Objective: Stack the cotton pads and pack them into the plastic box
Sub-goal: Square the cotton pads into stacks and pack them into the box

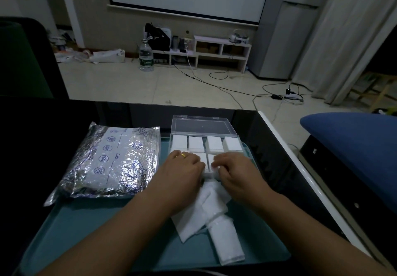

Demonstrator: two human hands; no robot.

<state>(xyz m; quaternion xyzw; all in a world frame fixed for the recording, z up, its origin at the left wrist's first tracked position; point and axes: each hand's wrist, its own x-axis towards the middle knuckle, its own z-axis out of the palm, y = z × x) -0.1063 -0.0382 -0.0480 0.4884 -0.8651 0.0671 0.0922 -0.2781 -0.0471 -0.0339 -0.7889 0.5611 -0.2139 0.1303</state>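
Black glass table [64,125] bearing teal mat [107,232]; foil pouch [111,159], left, printed "Date". Clear plastic box [204,140], lid open, holds stacked cotton pads [214,143]. Left hand [182,168] and right hand [234,168], fingers curled, press pads at near row; loose pads [214,222] lie nearer.

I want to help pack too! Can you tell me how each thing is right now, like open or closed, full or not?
plastic box: lid open, far row filled with pads
cotton pads: stacked in the box's compartments
loose pads: heaped on the tray, unpacked
foil bag: lying flat on the tray
left hand: pressing pads in the box
right hand: curled over the box's near edge
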